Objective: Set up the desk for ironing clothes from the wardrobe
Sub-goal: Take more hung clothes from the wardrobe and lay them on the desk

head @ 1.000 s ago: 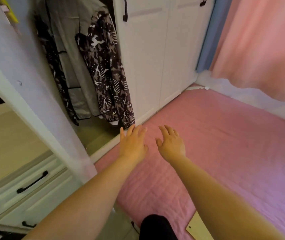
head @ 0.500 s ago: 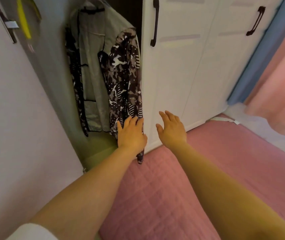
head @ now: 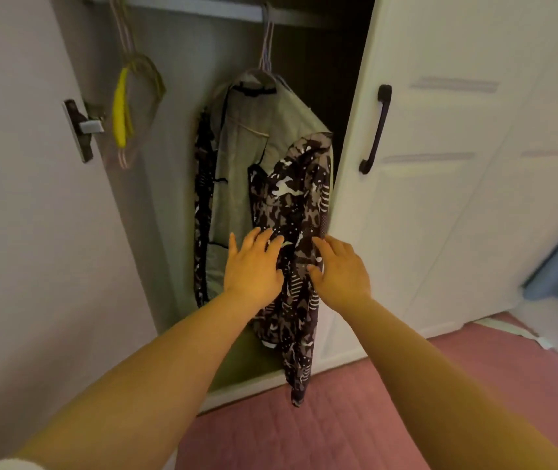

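Hanging dark camouflage-print garment [head: 291, 205] lies under relaxed, spread fingers of left hand [head: 253, 266] and right hand [head: 340, 270]; nothing grasped.

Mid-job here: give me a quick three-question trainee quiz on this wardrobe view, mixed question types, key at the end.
1. True or false: the left hand and the right hand reach with straight fingers toward the patterned garment.
2. Multiple choice: what hangs behind the patterned garment? A) a red coat B) a grey-green jacket C) a white towel
3. Fill in: the yellow hanger hangs on the ______ side of the rail.

Key: 1 true; 2 B; 3 left.
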